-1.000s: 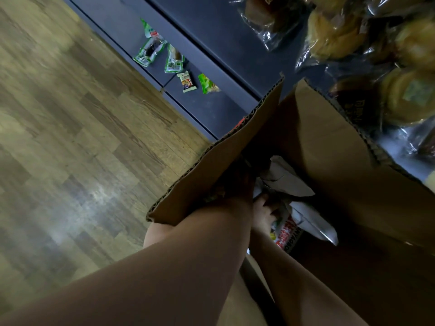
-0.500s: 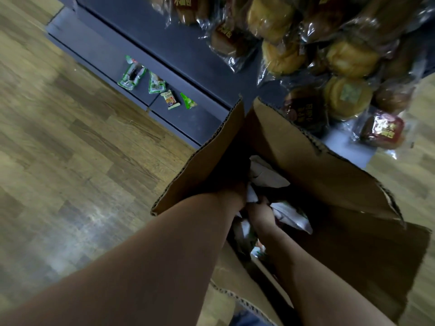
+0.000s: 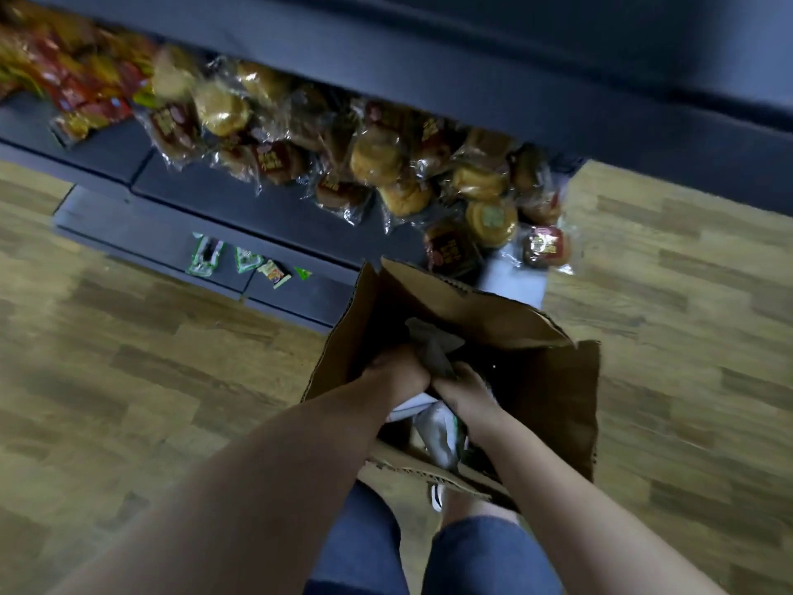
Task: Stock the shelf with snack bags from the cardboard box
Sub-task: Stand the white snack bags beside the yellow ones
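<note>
Box flaps [image 3: 450, 294] ring both hands; wrapped buns [image 3: 377, 161] crowd the shelf [image 3: 180, 173].

Upright brown flaps of the open cardboard box [image 3: 493, 311] wall in its mouth on the far and left sides, leaving entry from above and from the near side only. Both hands crowd that opening, pressed together over crumpled silver-white snack bags [image 3: 437, 427]. Beyond, heaped clear-wrapped buns [image 3: 377, 161] cover the dark grey shelf [image 3: 128, 156], bare only along its near-left edge, under a low overhanging upper shelf [image 3: 472, 79]. Wood-pattern floor [image 3: 128, 380] lies open left and right of the box.
</note>
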`<state>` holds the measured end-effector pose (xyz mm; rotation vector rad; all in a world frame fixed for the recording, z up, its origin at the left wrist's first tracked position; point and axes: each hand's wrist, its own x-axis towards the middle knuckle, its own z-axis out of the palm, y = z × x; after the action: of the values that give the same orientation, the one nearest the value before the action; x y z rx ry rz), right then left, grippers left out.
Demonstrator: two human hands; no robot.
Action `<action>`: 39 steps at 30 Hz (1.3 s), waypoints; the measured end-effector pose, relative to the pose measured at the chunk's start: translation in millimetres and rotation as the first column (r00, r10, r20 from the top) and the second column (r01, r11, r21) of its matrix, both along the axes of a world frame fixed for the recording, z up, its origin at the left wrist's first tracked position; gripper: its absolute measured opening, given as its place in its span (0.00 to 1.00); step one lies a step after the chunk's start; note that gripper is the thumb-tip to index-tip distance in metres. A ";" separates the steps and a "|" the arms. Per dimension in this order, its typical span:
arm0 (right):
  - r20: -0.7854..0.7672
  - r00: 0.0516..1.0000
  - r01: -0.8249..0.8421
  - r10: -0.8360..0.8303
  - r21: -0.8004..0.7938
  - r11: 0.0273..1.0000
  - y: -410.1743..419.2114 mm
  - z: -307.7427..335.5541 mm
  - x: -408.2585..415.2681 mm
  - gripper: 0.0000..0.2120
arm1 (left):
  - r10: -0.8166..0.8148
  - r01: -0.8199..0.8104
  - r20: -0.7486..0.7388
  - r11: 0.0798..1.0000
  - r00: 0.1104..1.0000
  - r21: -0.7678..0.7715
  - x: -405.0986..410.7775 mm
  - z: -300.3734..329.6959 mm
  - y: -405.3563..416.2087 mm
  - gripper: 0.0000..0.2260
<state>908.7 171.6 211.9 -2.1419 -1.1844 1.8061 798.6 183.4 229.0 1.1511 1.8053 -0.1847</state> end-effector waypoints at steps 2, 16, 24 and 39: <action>0.004 0.999 0.043 -0.044 0.096 0.994 -4.7 15.2 1.2 0.13 | -0.025 0.026 -0.048 0.999 0.999 0.019 -0.3 10.4 -0.4 0.20; -0.233 0.934 0.353 -0.272 0.476 0.806 -25.5 122.6 15.1 0.18 | -0.354 0.343 -0.072 0.805 0.933 0.484 -20.4 96.2 3.7 0.27; -0.200 0.949 0.306 -0.243 0.765 0.567 -37.1 172.0 4.0 0.21 | -0.370 0.227 -0.045 0.466 0.928 0.855 -54.8 167.8 -23.9 0.24; -0.294 0.945 0.304 -0.140 0.951 0.057 -20.2 299.2 -7.5 0.21 | -0.289 0.010 -0.072 -0.212 0.955 0.977 -44.3 278.6 -5.7 0.21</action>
<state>901.2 151.5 511.1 -1.1476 -1.3047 0.4698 754.3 177.7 507.6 2.3834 1.3175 1.6008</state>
